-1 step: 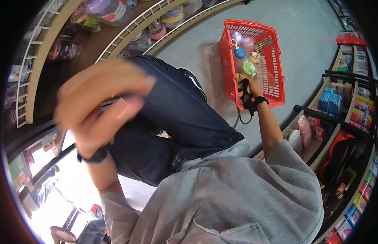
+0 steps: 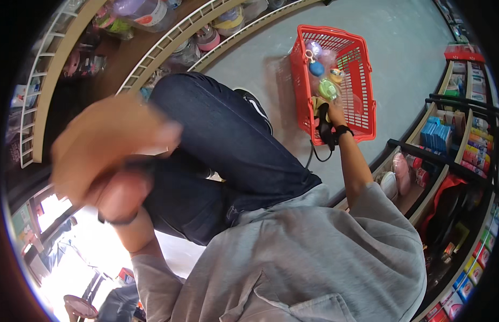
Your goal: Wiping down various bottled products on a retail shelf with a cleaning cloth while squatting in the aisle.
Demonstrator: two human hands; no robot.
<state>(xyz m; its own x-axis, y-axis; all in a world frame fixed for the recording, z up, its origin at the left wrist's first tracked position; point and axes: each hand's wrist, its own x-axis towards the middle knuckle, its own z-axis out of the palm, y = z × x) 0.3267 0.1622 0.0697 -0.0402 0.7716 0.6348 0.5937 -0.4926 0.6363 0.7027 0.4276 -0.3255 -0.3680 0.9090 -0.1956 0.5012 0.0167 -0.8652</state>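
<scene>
Left hand (image 2: 107,155) is raised close to the camera and badly blurred, so its grip can't be told. Farther off, the right hand (image 2: 325,115) is closed on the handle of a red basket (image 2: 362,80) set on the floor, toys seen inside.

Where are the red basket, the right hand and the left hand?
red basket (image 2: 362,80): head view, on its bare mesh wall.
right hand (image 2: 324,110): head view, hand middle, inside the basket.
left hand (image 2: 107,153): head view, blurred palm, close to camera.
</scene>
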